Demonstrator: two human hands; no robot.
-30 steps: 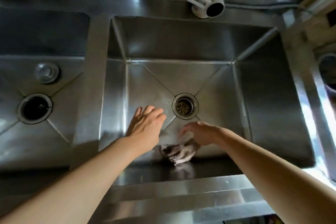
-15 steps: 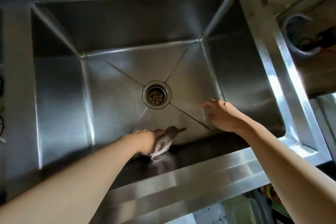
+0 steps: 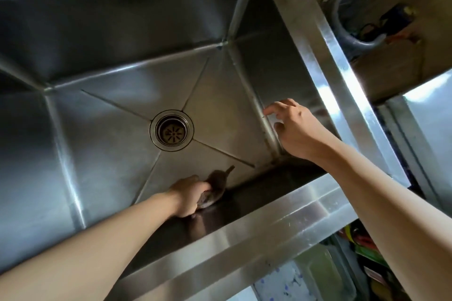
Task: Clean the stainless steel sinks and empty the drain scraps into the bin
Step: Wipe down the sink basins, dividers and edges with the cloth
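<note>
Head view: left hand [image 3: 187,197] is gripping cloth [image 3: 215,188] on sink [image 3: 102,129] floor by near wall; drain [image 3: 171,130] is lying far-left of it. Right hand [image 3: 294,129], released, is hovering at right wall.

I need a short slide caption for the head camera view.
Left hand grips a cloth near the sink's front wall; right hand hovers empty.

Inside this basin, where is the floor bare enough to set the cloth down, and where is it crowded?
Bare: the sink floor left of the drain, and behind it up to the back wall. Crowded: the near edge, where the left hand grips the cloth, and the right corner by the right hand.
</note>
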